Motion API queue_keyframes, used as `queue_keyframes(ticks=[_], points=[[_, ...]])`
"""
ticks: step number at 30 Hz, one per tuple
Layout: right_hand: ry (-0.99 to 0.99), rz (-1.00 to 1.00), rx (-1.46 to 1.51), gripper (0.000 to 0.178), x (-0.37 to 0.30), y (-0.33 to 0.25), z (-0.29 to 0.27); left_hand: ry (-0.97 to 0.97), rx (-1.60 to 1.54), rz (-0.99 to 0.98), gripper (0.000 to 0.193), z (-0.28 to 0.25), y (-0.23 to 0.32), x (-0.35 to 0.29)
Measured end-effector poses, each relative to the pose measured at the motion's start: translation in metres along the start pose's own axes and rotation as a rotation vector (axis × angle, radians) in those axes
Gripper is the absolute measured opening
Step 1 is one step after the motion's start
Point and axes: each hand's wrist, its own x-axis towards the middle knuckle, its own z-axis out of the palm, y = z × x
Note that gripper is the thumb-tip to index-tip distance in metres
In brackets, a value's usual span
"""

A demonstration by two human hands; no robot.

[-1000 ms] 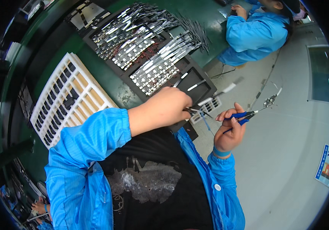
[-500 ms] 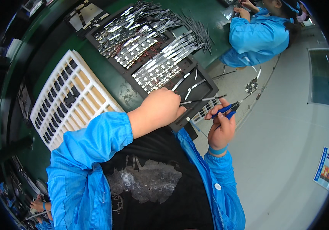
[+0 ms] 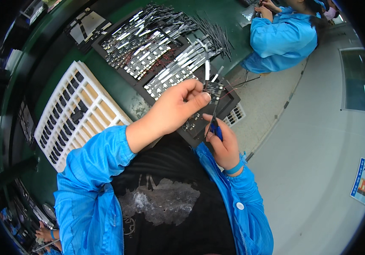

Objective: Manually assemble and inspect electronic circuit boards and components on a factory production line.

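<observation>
My left hand (image 3: pixel 172 104) pinches a small circuit board (image 3: pixel 213 90) between thumb and fingers above the black tray. Flat strips stick up from the board, and thin red wires trail from its right side. My right hand (image 3: pixel 226 146) is closed round blue-handled pliers (image 3: pixel 216 129), their dark jaws pointing up at the board's lower edge. Whether the jaws touch the board or a wire, I cannot tell. Beneath both hands lies the black tray (image 3: pixel 232 103), holding rows of similar boards (image 3: pixel 165 87) with silvery strips.
A white slotted foam tray (image 3: pixel 101 114) with black pieces stands on the green table (image 3: pixel 127 100) at left. More strip-tailed boards (image 3: pixel 138 44) fill the far tray, beside loose dark strips (image 3: pixel 216 36). A co-worker in a blue jacket (image 3: pixel 282 44) sits at far right.
The circuit board has come from the far right to between my hands, and my left hand now grips it. My right hand has moved left with the pliers, which now point upward.
</observation>
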Motion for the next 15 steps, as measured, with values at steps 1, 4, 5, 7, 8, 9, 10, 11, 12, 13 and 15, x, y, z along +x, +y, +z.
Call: queue_keyframes(ticks=[1,4,5,7,8,9,10,11,12,13,15], points=[[-0.022,-0.023,-0.070,0.037,0.000,-0.002,0.002,0.009,0.011,0.020,0.025,-0.001,-0.004,0.002],[-0.051,-0.067,-0.189,0.043,0.001,-0.003,0.003,0.016,0.076,0.025,0.021,-0.004,-0.011,0.004],[-0.050,-0.065,-0.189,0.043,0.002,-0.003,0.003,0.014,0.075,0.023,0.021,-0.004,-0.011,0.004],[-0.041,-0.125,-0.269,0.037,0.003,-0.003,0.002,0.046,0.126,0.020,0.017,-0.003,-0.007,0.004],[-0.041,-0.124,-0.269,0.037,0.003,-0.001,0.002,0.045,0.126,0.020,0.017,0.000,-0.005,0.003],[-0.017,-0.109,-0.211,0.038,0.003,0.001,0.003,0.052,0.053,-0.005,0.016,0.003,0.000,0.001],[0.007,-0.094,-0.153,0.039,0.004,0.002,0.005,0.060,-0.019,-0.030,0.015,0.006,0.002,0.000],[0.009,-0.093,-0.154,0.039,0.004,0.001,0.005,0.057,-0.019,-0.031,0.015,0.006,0.001,-0.001],[0.025,-0.092,-0.139,0.038,0.006,-0.003,0.006,0.032,-0.004,-0.044,0.012,0.005,-0.001,-0.002],[0.041,-0.092,-0.124,0.037,0.007,-0.005,0.007,0.005,0.011,-0.057,0.010,0.004,-0.004,-0.004],[0.035,-0.082,-0.148,0.038,0.009,-0.009,0.008,0.013,0.035,-0.047,0.010,0.004,-0.011,-0.004]])
